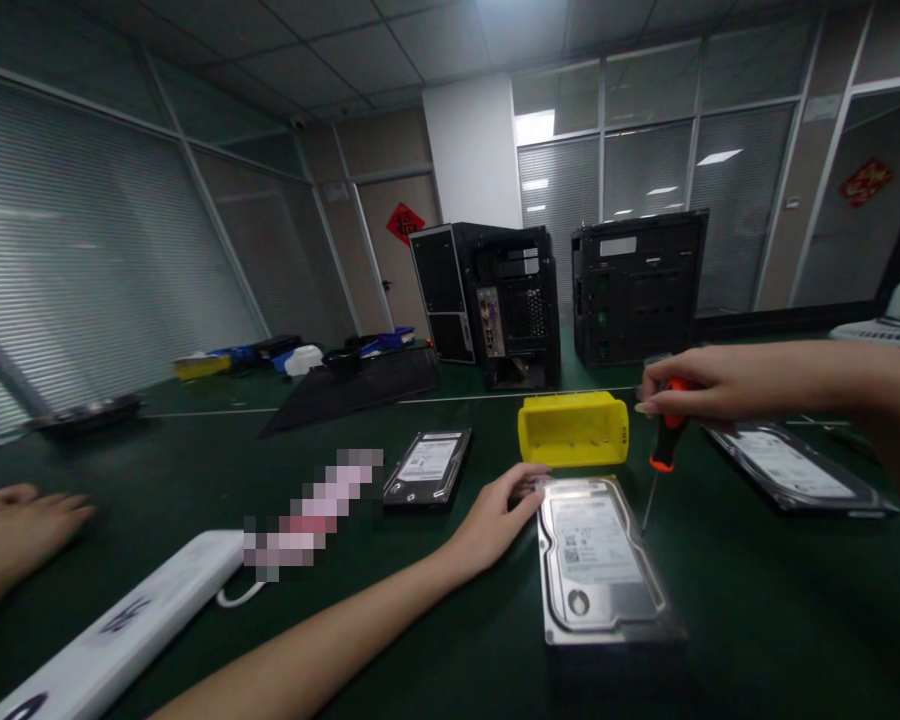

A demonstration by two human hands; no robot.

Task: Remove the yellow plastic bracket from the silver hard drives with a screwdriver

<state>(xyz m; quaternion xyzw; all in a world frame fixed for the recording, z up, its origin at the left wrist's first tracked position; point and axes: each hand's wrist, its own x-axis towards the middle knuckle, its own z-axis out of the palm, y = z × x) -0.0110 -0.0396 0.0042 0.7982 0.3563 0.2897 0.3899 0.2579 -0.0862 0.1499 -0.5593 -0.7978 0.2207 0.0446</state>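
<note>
On a broad dark-green tabletop [450, 650], an indoor bench scene. At the back, two upright black box-shaped computer cases: the left one [487, 300] with its rear ports facing the wearer, the right one [641, 290] just beside it. Along the lower left, a long white plastic power strip [135, 620]; near it, at the left edge, another person's bare hand [37, 530], well apart from the work.

Centre right: a flat silver-and-black metal hard drive [596, 560], label up, its long axis running mostly away from the wearer. Similar rectangular units flank it, a black-framed hard drive [427, 470] to the left and a dark-edged hard drive [795, 470] to the right. Just beyond its far end, a yellow plastic bin [529, 430], open side towards the wearer, small specks inside, too small to identify.

Left hand [506, 510] is the nearer one: fingers curled at the drive's far-left corner, in contact; some fingertips hidden, so clamped or merely resting cannot be told. Right hand [697, 380] raised above the table, fingers closed round a red-and-black-handled screwdriver [669, 430].

Key relation: from the right-hand grip, the drive lies to the left, lower and closer to the wearer. The thin shaft slants down-left to the drive's right long edge; contact at the tip cannot be judged.
</note>
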